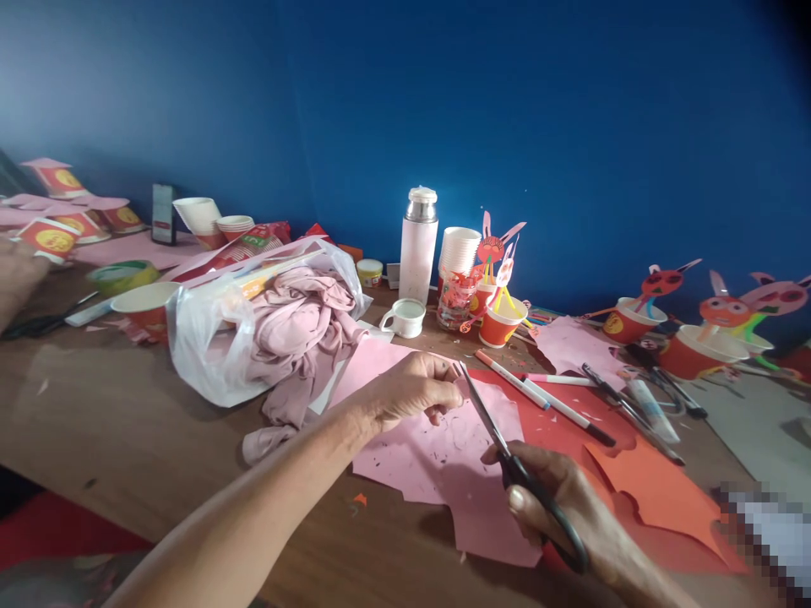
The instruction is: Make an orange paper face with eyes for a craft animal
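Observation:
My left hand (411, 393) pinches the edge of a sheet of pink paper (443, 473), which lies on the wooden table (127, 422). My right hand (545, 498) grips black-handled scissors (487, 422) through their finger loops, with the blades closing on the paper's upper edge near my left fingers. Small pink scraps are scattered over the sheet. Under and beside it lie a red paper sheet (551, 405) and an orange paper cutout (659, 498). Felt-tip markers (545, 397) rest on the red sheet, just past the scissor tips.
A plastic bag (203, 338) holding pink cloth (304, 329) sits left of my arm. Behind stand a white thermos (418, 241), stacked paper cups (458, 253) and paper-cup animal crafts (646, 308). Another person's hand (19, 279) is at the far left, against a blue wall (507, 110).

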Action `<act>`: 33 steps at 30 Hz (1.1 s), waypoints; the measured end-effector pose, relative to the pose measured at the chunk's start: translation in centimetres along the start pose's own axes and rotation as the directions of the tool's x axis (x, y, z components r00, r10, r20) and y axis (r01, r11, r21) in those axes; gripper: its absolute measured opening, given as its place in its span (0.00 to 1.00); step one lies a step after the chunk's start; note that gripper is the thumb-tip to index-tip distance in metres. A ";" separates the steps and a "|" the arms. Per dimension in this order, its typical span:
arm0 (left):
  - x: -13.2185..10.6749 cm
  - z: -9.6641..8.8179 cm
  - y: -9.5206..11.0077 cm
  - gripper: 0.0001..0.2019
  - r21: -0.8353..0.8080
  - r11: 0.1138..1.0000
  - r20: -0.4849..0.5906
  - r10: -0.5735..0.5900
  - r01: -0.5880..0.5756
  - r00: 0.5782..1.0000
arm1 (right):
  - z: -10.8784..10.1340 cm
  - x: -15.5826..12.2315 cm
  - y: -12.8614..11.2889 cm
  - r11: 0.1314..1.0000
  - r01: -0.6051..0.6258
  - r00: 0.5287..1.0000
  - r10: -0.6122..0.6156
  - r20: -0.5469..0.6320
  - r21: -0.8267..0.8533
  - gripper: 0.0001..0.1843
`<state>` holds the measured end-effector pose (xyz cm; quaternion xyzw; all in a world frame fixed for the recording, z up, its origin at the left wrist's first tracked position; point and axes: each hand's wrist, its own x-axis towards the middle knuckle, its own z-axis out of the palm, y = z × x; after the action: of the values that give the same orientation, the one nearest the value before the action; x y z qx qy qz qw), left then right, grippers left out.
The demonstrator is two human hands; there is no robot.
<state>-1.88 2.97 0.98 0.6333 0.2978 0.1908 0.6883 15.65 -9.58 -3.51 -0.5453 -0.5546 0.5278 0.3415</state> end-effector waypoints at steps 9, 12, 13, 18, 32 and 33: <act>0.0 -0.7 -0.3 0.03 0.046 0.999 0.023 -0.009 0.008 1.000 | -0.1 -0.1 0.1 0.998 -0.055 0.998 0.055 -0.011 0.004 0.32; 0.0 -0.7 -0.2 0.03 0.048 0.999 0.023 -0.010 0.009 1.000 | 0.0 -0.1 -0.1 0.997 -0.071 0.997 0.071 -0.028 0.016 0.32; 0.0 -0.6 -0.1 0.02 0.043 0.999 0.022 -0.012 0.011 1.000 | 0.0 0.0 -0.1 0.998 -0.066 0.997 0.066 -0.035 0.018 0.31; 0.0 -0.2 0.2 0.06 -0.010 1.000 0.052 0.017 -0.017 0.998 | 0.0 0.1 0.1 0.999 -0.010 0.996 0.014 -0.093 0.046 0.32; 0.4 0.6 -0.7 0.07 -0.166 0.983 -0.070 0.068 -0.079 0.995 | 0.5 0.0 0.0 0.999 0.022 0.991 -0.015 -0.133 0.046 0.32; 0.3 0.6 -0.7 0.06 -0.161 0.984 -0.078 0.069 -0.081 0.995 | 0.5 0.0 0.0 0.999 0.017 0.991 -0.010 -0.135 0.050 0.32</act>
<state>-1.28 2.62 0.26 0.5780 0.2817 0.2632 0.7192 15.16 -9.69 -3.62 -0.5669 -0.5204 0.5014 0.3954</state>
